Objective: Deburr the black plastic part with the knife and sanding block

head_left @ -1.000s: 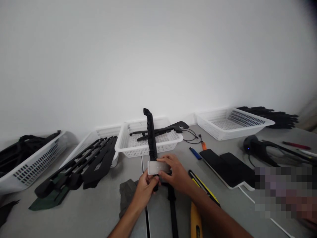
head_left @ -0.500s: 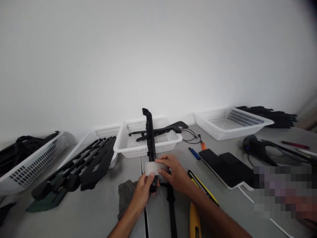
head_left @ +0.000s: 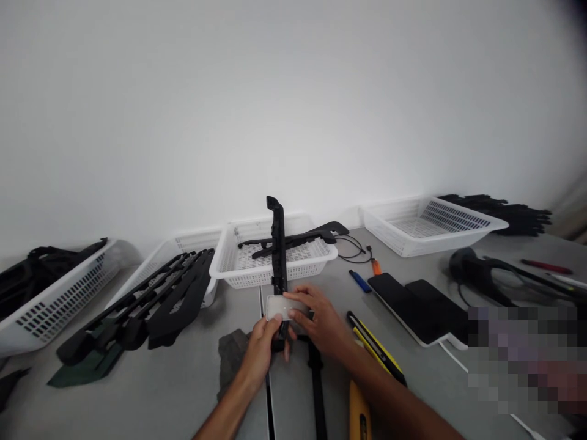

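Observation:
A long black plastic part [head_left: 279,244] rises from my hands, its far end bent to the left. Lying across its lower part is a small white rectangular piece [head_left: 276,307], perhaps a shallow box or lid. My left hand [head_left: 263,345] wraps the black part's lower end from beneath, thumb on the white piece's near edge. With thumb and fingers, my right hand [head_left: 316,315] grips the white piece's right side. A grey cloth [head_left: 232,360] lies by my left wrist. Below my right hand a black bar-shaped piece [head_left: 316,379] rests on the table.
Behind my hands is a white basket [head_left: 257,280] with black parts; others stand left and right. More black parts [head_left: 178,305] overhang the left one. Right of me lie a yellow-and-black cutter [head_left: 378,348], a yellow-handled tool [head_left: 359,412], phones [head_left: 406,308] and a blue object [head_left: 359,281].
The black part has become slightly more upright, and both hands have shifted a little left with the white piece. My grip looks much the same.

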